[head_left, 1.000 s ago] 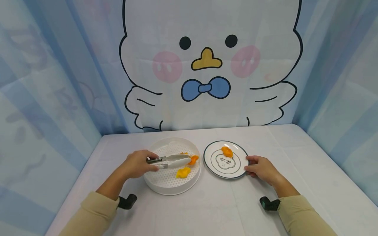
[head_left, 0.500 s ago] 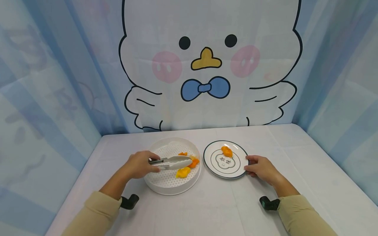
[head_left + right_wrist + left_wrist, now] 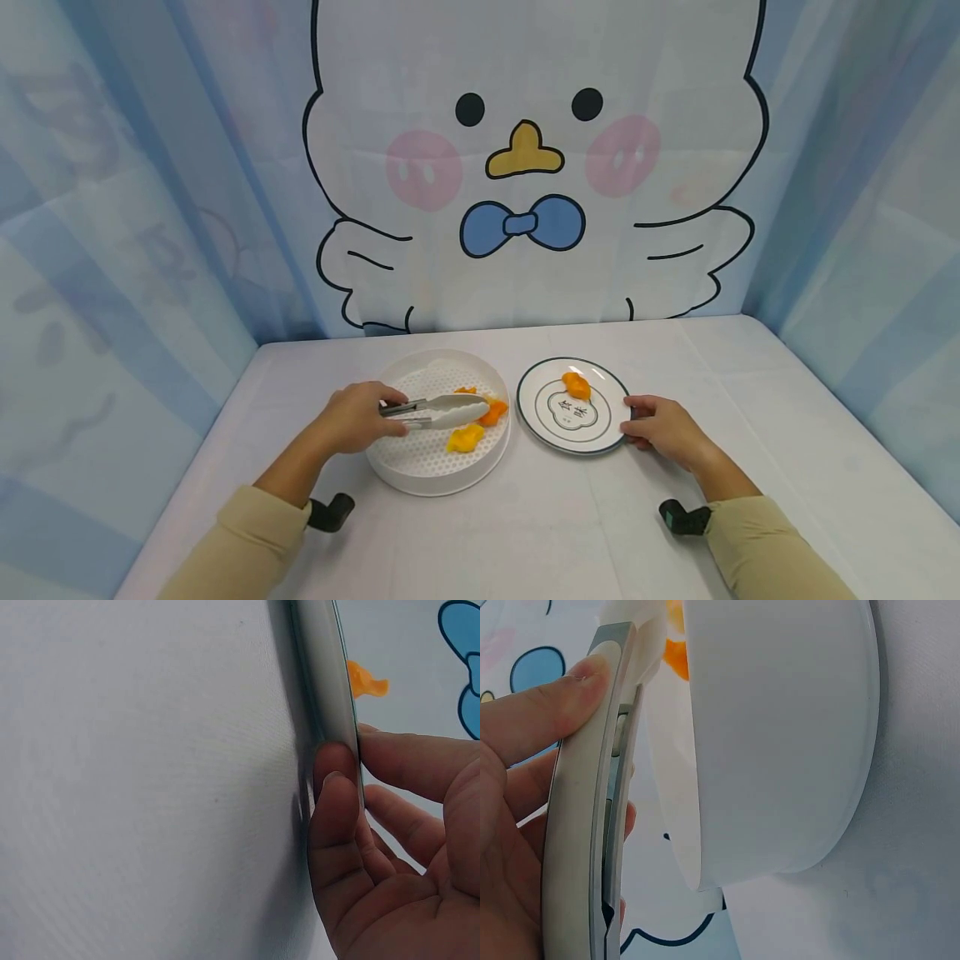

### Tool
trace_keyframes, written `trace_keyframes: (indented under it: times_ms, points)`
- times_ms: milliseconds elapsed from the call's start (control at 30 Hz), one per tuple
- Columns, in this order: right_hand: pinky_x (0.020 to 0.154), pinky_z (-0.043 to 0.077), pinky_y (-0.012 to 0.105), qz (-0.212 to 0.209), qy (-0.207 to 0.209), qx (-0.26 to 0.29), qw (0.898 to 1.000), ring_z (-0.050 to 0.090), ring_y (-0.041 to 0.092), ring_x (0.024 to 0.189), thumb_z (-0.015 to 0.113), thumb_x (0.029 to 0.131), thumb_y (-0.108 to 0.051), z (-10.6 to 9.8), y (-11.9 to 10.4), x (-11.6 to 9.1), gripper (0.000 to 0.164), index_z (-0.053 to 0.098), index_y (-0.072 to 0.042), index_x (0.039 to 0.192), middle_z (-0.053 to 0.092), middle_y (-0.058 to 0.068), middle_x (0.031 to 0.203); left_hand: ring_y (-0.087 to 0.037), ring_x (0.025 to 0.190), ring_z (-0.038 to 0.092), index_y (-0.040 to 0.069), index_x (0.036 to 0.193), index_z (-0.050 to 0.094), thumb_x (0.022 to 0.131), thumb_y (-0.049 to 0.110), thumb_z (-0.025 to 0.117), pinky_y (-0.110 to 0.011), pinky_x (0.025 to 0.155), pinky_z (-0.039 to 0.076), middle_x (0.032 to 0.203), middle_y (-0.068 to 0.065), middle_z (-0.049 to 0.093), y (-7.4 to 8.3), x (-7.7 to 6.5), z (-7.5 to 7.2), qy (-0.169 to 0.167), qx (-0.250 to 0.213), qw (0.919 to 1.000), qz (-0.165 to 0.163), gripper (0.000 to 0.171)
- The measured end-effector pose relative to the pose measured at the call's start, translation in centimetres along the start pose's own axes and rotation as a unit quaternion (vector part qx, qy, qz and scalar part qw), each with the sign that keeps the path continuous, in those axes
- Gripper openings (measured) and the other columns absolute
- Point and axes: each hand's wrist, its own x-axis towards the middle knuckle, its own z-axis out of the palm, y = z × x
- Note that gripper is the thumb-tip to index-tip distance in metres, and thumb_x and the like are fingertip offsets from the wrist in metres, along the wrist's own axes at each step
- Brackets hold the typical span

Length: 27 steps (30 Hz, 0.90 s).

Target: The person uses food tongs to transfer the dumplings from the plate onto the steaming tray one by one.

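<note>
In the head view my left hand (image 3: 356, 417) grips metal tongs (image 3: 442, 410) with pale tips, fingers round the handles. The tongs reach across a round white basket (image 3: 408, 458) with a perforated floor. Their tips overlap a small orange piece (image 3: 495, 412); whether they pinch it, I cannot tell. Just in front lies a yellow lumpy piece (image 3: 466, 438), and behind the tongs another orange piece (image 3: 467, 390) shows partly. My right hand (image 3: 663, 427) pinches the right rim of a white, dark-edged plate (image 3: 538, 417). An orange piece (image 3: 576, 386) rests on its far half.
White cloth covers the table (image 3: 540, 533). A blue curtain (image 3: 127, 250) stands along the left side, with a cartoon-printed cloth (image 3: 525, 283) behind the table's far edge. A black wrist camera (image 3: 330, 512) sits below the left hand.
The left hand and tongs have shifted slightly right, and the tips now overlap the orange piece further. My right hand keeps its hold on the plate.
</note>
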Motion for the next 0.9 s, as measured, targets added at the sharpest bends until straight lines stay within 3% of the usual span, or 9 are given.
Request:
trace_keyframes:
  times_ms: [467, 733, 900]
  points:
    - [0.074, 0.055, 0.028, -0.005, -0.004, 0.005, 1.0, 0.063, 0.019, 0.082, 0.067, 0.095, -0.009, -0.1, 0.3, 0.2, 0.059, 0.042, 0.011, 0.144, 0.05, 0.029, 0.127, -0.024, 0.103, 0.058, 0.01, 0.126, 0.07, 0.083, 0.029, 0.084, -0.052, 0.093, 0.039, 0.118, -0.004, 0.068, 0.3, -0.2, -0.4, 0.005, -0.009, 0.9999, 0.003, 0.049]
    - [0.074, 0.055, 0.028, -0.004, -0.005, 0.006, 1.0, 0.063, 0.019, 0.083, 0.067, 0.095, -0.009, -0.1, 0.4, 0.3, 0.059, 0.042, 0.011, 0.144, 0.05, 0.029, 0.127, -0.021, 0.094, 0.056, 0.011, 0.128, 0.068, 0.083, 0.029, 0.083, -0.043, 0.083, 0.044, 0.118, -0.003, 0.067, 0.8, 0.0, -0.7, 0.009, -0.024, 0.9995, 0.015, 0.051]
    - [0.073, 0.055, 0.027, 0.001, -0.002, 0.003, 1.0, 0.062, 0.019, 0.082, 0.067, 0.095, -0.008, 0.0, 0.3, 0.3, 0.059, 0.042, 0.01, 0.145, 0.048, 0.03, 0.133, -0.022, 0.1, 0.057, 0.011, 0.13, 0.067, 0.082, 0.032, 0.084, -0.045, 0.089, 0.047, 0.121, -0.004, 0.066, 1.6, 0.3, -0.6, 0.011, -0.03, 0.9993, 0.018, 0.055]
